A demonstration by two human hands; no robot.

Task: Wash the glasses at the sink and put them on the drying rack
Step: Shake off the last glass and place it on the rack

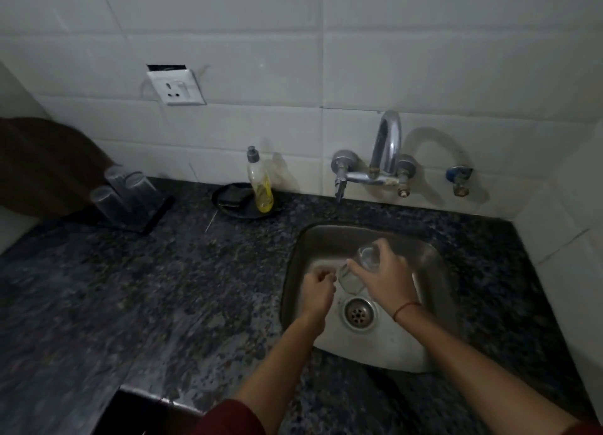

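while the right hand (388, 271) grips the glass (350, 279) over the sink (434, 264), its long axis slants far-right to near-left, the near end just beside the left hand (318, 286), curled and seemingly empty; the drying rack (156, 212) sits far left.

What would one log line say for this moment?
right hand: grips glass over sink | left hand: curled beside glass | drying rack: three glasses upside down
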